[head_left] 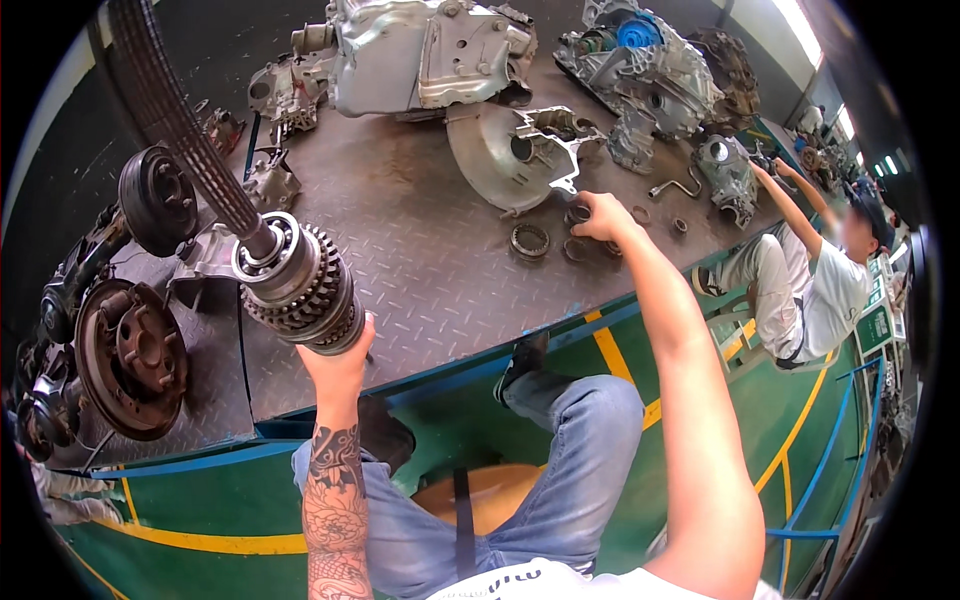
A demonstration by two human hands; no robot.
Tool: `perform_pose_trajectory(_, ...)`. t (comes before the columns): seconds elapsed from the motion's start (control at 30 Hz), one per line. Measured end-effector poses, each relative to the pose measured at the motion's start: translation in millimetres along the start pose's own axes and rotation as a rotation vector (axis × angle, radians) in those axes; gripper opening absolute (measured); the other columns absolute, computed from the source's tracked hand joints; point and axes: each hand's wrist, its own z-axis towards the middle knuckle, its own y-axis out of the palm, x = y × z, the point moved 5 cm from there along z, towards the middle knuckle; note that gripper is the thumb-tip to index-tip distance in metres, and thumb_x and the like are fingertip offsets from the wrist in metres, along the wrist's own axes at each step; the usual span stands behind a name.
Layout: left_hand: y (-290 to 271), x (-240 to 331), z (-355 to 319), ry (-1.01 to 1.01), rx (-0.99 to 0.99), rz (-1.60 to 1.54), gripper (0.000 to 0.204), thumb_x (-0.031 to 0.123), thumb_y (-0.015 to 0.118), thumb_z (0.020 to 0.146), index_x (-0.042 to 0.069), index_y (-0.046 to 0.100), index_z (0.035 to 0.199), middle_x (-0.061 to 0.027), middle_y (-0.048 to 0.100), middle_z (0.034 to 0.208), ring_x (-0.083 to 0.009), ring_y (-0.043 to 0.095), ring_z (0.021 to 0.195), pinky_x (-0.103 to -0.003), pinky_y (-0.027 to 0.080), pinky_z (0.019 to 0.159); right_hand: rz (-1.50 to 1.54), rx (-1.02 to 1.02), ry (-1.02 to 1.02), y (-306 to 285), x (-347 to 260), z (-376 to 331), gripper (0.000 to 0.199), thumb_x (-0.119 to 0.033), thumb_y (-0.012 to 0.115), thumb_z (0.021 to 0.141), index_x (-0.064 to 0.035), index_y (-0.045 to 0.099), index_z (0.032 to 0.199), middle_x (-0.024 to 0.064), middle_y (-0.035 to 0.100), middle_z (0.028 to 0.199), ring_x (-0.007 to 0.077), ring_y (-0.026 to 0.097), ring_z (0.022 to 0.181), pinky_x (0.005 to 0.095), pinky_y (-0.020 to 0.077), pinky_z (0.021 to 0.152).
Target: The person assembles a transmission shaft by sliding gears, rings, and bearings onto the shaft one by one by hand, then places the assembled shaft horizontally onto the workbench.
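Left hand (340, 350) is grasping a geared shaft (300, 285) at its lower end; the shaft is rising above it, tilting up-left. Steel is looking dark grey, toothed rings stacking below a ball bearing, ridged length projecting. Right hand (603, 218) is touching a dark ring (577, 213) over the tabletop (440, 290); cannot tell whether pinching. Pale housing (485, 165) is lying beyond.

The surface (420, 250) gives room to pass between the gear shaft (300, 290) at left and the metal rings (530, 254) at right; the big casing (430, 60) blocks the far side.
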Motion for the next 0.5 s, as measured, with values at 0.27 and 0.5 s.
perform_pose_trajectory(0.27, -3.1, 6.1, 2.6, -0.024, -0.045, -0.043, 0.050, -0.001, 0.089, 0.074, -0.002, 0.064, 0.117, -0.0080, 0.071, 0.106, -0.0157, 0.070, 0.092, -0.032, 0.057, 0.084, 0.300, 0.551, 0.049, -52.1, 43.4, -26.7, 0.069, -0.034, 0.086, 0.071, -0.0126, 0.069, 0.134, 0.0114, 0.078, 0.112, 0.0203, 0.075, 0.099, 0.0349, 0.0586, 0.091)
perform_pose_trajectory(0.5, 9.9, 17.6, 8.7, 0.035, -0.029, -0.050, 0.037, 0.004, 0.089, 0.072, -0.002, 0.071, 0.104, -0.0066, 0.075, 0.096, -0.0148, 0.071, 0.087, -0.033, 0.057, 0.082, 0.689, 0.515, -0.530, -206.7, -72.7, -70.1, 0.063, -0.021, 0.081, 0.085, 0.0046, 0.061, 0.139, 0.0100, 0.068, 0.129, 0.0158, 0.064, 0.119, 0.0313, 0.0480, 0.106)
